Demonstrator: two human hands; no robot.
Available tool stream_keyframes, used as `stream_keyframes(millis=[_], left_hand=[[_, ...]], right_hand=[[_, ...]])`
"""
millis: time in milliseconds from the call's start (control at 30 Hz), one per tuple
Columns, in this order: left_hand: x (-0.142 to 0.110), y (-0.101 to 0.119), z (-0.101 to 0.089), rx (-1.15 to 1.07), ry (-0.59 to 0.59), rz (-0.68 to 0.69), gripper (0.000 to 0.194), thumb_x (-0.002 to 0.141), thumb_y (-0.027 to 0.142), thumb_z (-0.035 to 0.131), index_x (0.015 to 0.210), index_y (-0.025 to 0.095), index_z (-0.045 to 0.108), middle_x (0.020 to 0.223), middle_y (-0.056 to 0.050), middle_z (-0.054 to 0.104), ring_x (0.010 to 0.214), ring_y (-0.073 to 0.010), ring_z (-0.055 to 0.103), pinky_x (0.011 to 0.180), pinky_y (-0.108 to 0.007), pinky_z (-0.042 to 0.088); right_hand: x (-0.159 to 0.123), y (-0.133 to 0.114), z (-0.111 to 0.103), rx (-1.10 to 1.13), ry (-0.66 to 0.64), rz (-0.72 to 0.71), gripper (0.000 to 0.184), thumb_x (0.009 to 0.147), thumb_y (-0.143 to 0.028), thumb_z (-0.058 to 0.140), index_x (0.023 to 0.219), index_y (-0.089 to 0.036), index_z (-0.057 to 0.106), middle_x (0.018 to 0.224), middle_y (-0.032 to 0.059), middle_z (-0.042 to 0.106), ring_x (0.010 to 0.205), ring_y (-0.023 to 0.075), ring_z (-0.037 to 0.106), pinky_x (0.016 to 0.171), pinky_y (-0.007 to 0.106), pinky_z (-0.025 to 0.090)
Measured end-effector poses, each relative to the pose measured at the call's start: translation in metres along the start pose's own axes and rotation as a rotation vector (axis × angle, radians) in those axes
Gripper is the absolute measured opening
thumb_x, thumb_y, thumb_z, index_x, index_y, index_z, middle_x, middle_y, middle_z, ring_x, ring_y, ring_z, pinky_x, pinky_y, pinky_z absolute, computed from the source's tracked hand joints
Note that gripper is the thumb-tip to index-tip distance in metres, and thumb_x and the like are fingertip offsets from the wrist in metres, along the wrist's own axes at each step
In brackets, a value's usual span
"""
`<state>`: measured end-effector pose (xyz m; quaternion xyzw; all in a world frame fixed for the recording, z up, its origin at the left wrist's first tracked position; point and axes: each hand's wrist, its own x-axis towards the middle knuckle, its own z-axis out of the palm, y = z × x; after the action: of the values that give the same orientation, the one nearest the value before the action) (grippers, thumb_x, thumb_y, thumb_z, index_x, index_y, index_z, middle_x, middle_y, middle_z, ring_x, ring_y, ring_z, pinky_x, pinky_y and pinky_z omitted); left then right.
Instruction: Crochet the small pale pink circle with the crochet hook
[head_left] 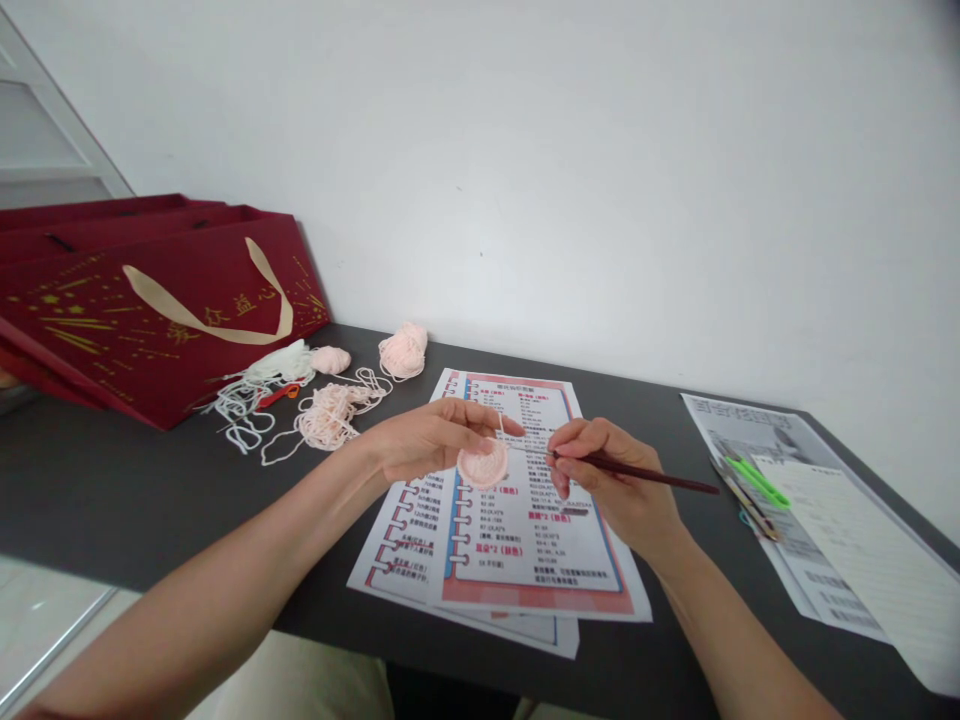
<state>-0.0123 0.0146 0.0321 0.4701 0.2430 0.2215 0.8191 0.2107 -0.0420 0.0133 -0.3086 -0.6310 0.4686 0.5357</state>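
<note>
Between the thumb and fingers of my left hand (431, 437) is a small round piece of pale pink crochet (484, 464). My right hand (615, 480) grips a crochet hook (645, 472) by its dark red-brown handle. The hook's thin metal shaft points left and reaches the top edge of the crochet piece. A strand of yarn rises by my left fingertips. Both hands are above printed pattern sheets (517, 575) with red headings and a drawn spiral binding. Whether the hook's tip sits inside a stitch is too small to tell.
Left on the dark table (300, 560) are loose pink yarn (326, 415), a pink yarn ball (403, 350) and white yarn (266, 375). Behind them lean dark red gift bags (150, 320). At right, papers (840, 560) carry a bright green tool (757, 482) and pens (750, 505).
</note>
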Motion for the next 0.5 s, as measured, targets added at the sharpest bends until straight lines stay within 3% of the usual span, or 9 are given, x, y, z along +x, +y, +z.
stream_keyframes(millis=[200, 300, 400, 500], left_hand=[[0.000, -0.003, 0.001, 0.118, 0.004, -0.008, 0.028, 0.069, 0.016, 0.070, 0.097, 0.014, 0.071, 0.070, -0.002, 0.065, 0.060, -0.0097, 0.055, 0.057, -0.022, 0.041], [0.005, -0.010, 0.010, 0.250, 0.152, 0.166, 0.025, 0.071, 0.017, 0.069, 0.096, 0.016, 0.071, 0.069, 0.001, 0.060, 0.060, -0.0083, 0.052, 0.058, -0.022, 0.038], [0.010, -0.019, 0.021, 0.376, 0.320, 0.328, 0.028, 0.075, 0.020, 0.067, 0.103, 0.016, 0.068, 0.067, 0.003, 0.053, 0.065, -0.0100, 0.052, 0.064, -0.025, 0.039], [0.013, -0.027, 0.025, 0.352, 0.315, 0.342, 0.034, 0.076, 0.024, 0.067, 0.109, 0.017, 0.065, 0.067, 0.004, 0.050, 0.062, -0.0098, 0.050, 0.062, -0.026, 0.038]], right_hand=[[0.003, -0.003, 0.004, 0.293, 0.029, 0.199, 0.007, 0.076, -0.019, 0.069, 0.073, -0.019, 0.062, 0.075, 0.0004, 0.063, 0.047, 0.0087, 0.053, 0.040, 0.022, 0.041], [0.005, -0.001, 0.010, 0.451, 0.083, 0.289, 0.007, 0.077, -0.017, 0.066, 0.072, -0.018, 0.060, 0.067, -0.0009, 0.062, 0.045, 0.0076, 0.048, 0.037, 0.019, 0.038], [0.005, 0.003, 0.017, 0.494, 0.123, 0.297, 0.006, 0.079, -0.018, 0.064, 0.074, -0.019, 0.059, 0.068, -0.0012, 0.062, 0.050, 0.0084, 0.050, 0.041, 0.020, 0.044], [0.005, 0.006, 0.025, 0.454, 0.155, 0.250, 0.005, 0.080, -0.020, 0.064, 0.077, -0.020, 0.060, 0.069, -0.0020, 0.062, 0.054, 0.0097, 0.055, 0.051, 0.024, 0.051]])
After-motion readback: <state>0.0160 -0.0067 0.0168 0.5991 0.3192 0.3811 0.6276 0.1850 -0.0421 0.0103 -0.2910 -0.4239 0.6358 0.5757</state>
